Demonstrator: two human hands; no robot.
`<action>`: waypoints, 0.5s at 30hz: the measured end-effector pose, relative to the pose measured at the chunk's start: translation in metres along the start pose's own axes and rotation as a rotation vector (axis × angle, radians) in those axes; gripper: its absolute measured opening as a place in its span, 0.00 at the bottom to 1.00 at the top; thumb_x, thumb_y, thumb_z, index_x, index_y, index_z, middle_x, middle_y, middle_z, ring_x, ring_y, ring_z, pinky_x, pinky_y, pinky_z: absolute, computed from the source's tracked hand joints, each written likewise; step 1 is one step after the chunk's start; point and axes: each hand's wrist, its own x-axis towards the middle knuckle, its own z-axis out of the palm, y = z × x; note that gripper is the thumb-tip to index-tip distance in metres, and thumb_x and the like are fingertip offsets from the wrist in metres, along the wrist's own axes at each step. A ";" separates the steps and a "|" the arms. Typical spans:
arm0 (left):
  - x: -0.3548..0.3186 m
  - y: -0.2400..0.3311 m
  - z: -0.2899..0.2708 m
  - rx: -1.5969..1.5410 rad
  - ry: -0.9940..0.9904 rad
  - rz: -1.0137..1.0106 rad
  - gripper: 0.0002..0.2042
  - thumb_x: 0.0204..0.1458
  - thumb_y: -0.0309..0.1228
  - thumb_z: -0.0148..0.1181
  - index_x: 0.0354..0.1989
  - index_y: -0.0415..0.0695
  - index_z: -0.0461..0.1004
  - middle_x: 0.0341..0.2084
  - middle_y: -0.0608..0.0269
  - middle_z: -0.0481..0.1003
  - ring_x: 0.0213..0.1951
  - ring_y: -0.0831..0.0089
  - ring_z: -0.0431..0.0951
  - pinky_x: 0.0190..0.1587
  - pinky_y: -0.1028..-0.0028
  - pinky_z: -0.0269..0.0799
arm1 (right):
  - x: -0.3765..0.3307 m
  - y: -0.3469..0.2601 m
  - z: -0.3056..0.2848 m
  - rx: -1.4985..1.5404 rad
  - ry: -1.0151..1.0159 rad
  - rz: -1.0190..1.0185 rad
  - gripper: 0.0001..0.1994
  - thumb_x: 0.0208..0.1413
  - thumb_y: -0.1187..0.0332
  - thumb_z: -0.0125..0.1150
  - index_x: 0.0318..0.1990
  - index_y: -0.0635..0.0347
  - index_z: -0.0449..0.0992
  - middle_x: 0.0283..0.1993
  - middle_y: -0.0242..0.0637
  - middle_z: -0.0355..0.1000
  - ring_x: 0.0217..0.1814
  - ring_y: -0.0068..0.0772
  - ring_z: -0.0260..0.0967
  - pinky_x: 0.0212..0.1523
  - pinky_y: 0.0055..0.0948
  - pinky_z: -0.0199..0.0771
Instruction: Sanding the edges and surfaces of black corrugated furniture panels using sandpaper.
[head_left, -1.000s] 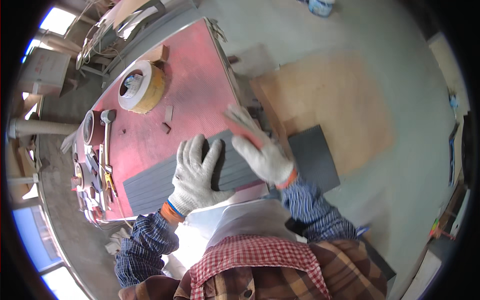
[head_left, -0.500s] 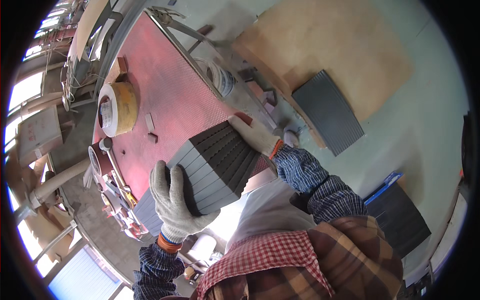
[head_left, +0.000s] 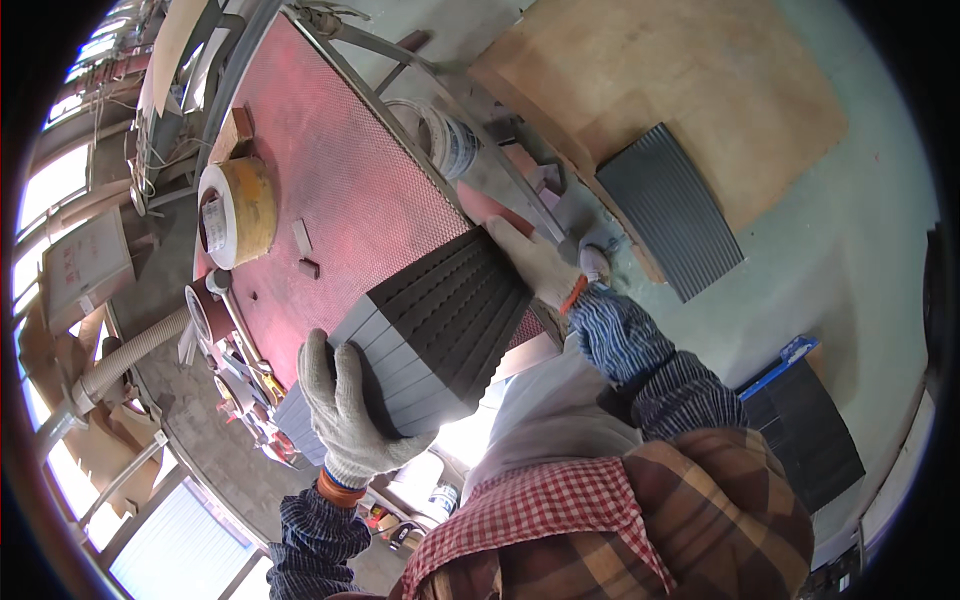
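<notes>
Centre frame: stack of dark grey ribbed strips (head_left: 440, 320) held above the red mesh table (head_left: 330, 170). Left hand (head_left: 345, 415) fingers curl around its lower end; right hand (head_left: 535, 265) grips the upper end, fingertips hidden behind it. Tape roll (head_left: 235, 212) upper left, white label unreadable. Grey ribbed sheet (head_left: 670, 225) on plywood, upper right.

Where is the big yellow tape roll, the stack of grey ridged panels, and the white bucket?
Big yellow tape roll (head_left: 238, 212), head view, on its yellow outer side.
Stack of dark grey ridged panels (head_left: 445, 310), head view, on the ridged top face.
White plastic bucket (head_left: 448, 140), head view, on its side wall.
</notes>
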 end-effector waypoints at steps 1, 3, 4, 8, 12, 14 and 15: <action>0.001 0.000 0.000 -0.011 0.003 -0.008 0.66 0.39 0.67 0.79 0.82 0.37 0.57 0.77 0.20 0.53 0.74 0.21 0.61 0.72 0.29 0.61 | -0.003 0.001 0.001 -0.066 0.071 0.034 0.26 0.78 0.53 0.60 0.70 0.65 0.78 0.65 0.37 0.79 0.69 0.29 0.74 0.69 0.31 0.71; 0.002 0.001 -0.001 -0.013 0.005 0.003 0.65 0.38 0.66 0.79 0.81 0.36 0.58 0.77 0.19 0.53 0.74 0.21 0.61 0.72 0.29 0.61 | -0.052 0.015 -0.005 -0.163 0.125 -0.109 0.27 0.79 0.54 0.58 0.72 0.68 0.75 0.68 0.39 0.78 0.72 0.30 0.72 0.73 0.31 0.68; 0.002 0.001 -0.001 -0.004 0.002 0.001 0.65 0.38 0.66 0.80 0.81 0.36 0.58 0.77 0.19 0.53 0.74 0.21 0.61 0.72 0.29 0.61 | -0.071 0.019 -0.005 -0.076 0.079 -0.123 0.28 0.79 0.55 0.56 0.74 0.71 0.73 0.70 0.41 0.77 0.74 0.30 0.70 0.75 0.30 0.65; 0.004 0.002 -0.002 -0.015 -0.005 -0.001 0.64 0.38 0.66 0.80 0.80 0.36 0.59 0.77 0.20 0.54 0.73 0.20 0.61 0.72 0.29 0.61 | -0.071 0.014 -0.005 0.040 0.034 -0.061 0.29 0.81 0.57 0.51 0.76 0.75 0.69 0.75 0.43 0.73 0.78 0.30 0.66 0.79 0.28 0.60; 0.003 0.004 -0.002 -0.007 0.009 -0.005 0.65 0.39 0.65 0.80 0.81 0.36 0.58 0.77 0.20 0.54 0.74 0.21 0.62 0.72 0.29 0.61 | -0.003 -0.003 0.002 -0.238 -0.019 0.128 0.33 0.81 0.50 0.52 0.78 0.70 0.66 0.77 0.40 0.71 0.80 0.31 0.64 0.80 0.28 0.60; 0.004 0.004 -0.002 0.006 0.006 -0.003 0.66 0.38 0.65 0.80 0.81 0.35 0.57 0.77 0.21 0.54 0.74 0.22 0.61 0.73 0.30 0.61 | 0.000 -0.004 0.006 -0.279 -0.066 -0.002 0.34 0.80 0.48 0.51 0.79 0.68 0.65 0.78 0.42 0.69 0.82 0.34 0.61 0.82 0.29 0.56; 0.004 0.003 -0.002 0.004 0.003 0.012 0.65 0.38 0.65 0.80 0.81 0.35 0.58 0.77 0.21 0.54 0.74 0.22 0.61 0.73 0.30 0.61 | -0.009 -0.002 0.009 -0.304 -0.095 -0.216 0.35 0.79 0.47 0.50 0.80 0.68 0.65 0.79 0.43 0.68 0.84 0.37 0.60 0.83 0.31 0.55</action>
